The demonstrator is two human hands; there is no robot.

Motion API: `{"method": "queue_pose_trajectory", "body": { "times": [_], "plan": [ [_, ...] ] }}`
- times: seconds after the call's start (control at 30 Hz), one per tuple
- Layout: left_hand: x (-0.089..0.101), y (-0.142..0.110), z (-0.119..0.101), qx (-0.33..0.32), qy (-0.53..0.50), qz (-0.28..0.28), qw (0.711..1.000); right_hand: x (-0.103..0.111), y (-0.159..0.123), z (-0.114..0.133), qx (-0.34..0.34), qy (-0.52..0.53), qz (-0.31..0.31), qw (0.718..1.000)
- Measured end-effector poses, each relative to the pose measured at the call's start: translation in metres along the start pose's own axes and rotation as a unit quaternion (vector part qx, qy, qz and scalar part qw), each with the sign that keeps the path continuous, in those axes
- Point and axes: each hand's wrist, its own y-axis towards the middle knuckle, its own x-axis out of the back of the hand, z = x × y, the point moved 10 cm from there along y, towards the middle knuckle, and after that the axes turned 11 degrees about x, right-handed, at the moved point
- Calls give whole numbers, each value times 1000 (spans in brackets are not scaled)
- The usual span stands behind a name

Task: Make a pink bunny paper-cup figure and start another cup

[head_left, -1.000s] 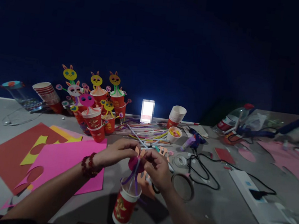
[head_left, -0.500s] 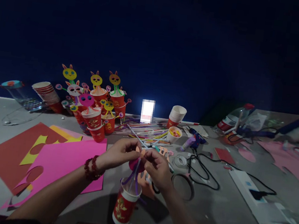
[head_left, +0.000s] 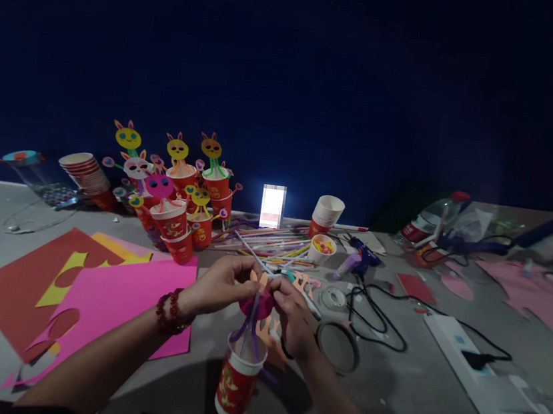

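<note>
A red paper cup (head_left: 236, 390) with a gold print and white rim hangs or stands near the table's front edge, slightly tilted. Purple pipe cleaners (head_left: 239, 334) rise out of it to a magenta paper disc (head_left: 260, 308) with pale orange ear shapes on top. With thumb and fingers my left hand (head_left: 226, 285) pinches the disc's upper left edge by the ears. On the opposite side my right hand (head_left: 293, 315) is closed on the disc's upper right edge. The disc's printed side, if any, faces away from me.
Finished cup figures (head_left: 161, 186) stand at the back left beside stacked cups (head_left: 84, 173). Coloured paper sheets (head_left: 129, 296) lie on the left. Pipe cleaners (head_left: 272, 240), a tape roll (head_left: 338, 346), a glue gun (head_left: 365, 257) with black cord and a power strip (head_left: 459, 364) lie behind and right.
The cup's body has swung a little to the right. My right hand's fingers have shifted slightly left along the disc, and more of the magenta disc shows.
</note>
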Motion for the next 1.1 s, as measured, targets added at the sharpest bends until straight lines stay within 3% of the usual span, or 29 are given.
{"method": "queue_pose_trajectory", "body": {
  "times": [0.23,0.37,0.43,0.5,0.53,0.6,0.67,0.73,0.8,0.9,1.0,1.1],
  "plan": [
    [9,-3,-3,0,-49,-17,999,-2,-3,-6,-31,6,19,999],
    [10,-5,-6,-27,-35,-44,998,3,-4,-5,-30,-14,-14,999],
    [17,-11,-4,-60,-30,-113,991,11,-3,-2,-15,-39,-34,999],
    [25,-26,-6,-127,33,-227,965,18,-2,1,-1,-71,-51,996],
    [24,-36,-9,-165,86,-274,944,21,-2,2,5,-88,-57,995],
    [11,-49,-10,-222,166,-307,910,26,-2,7,21,-119,-68,990],
    [-2,-50,-5,-226,195,-295,908,26,-3,14,45,-149,-75,985],
    [-8,-45,2,-200,171,-268,927,23,-4,22,72,-170,-69,980],
    [-8,-39,9,-164,94,-242,952,15,-6,28,92,-179,-44,978],
    [-6,-27,25,-105,-103,-190,971,7,-8,34,121,-191,-10,974],
    [-10,-15,49,-38,-306,-133,942,14,-10,43,170,-214,-48,961],
    [-21,-8,68,9,-418,-92,904,23,-10,49,191,-242,-97,946]
  ]
}}
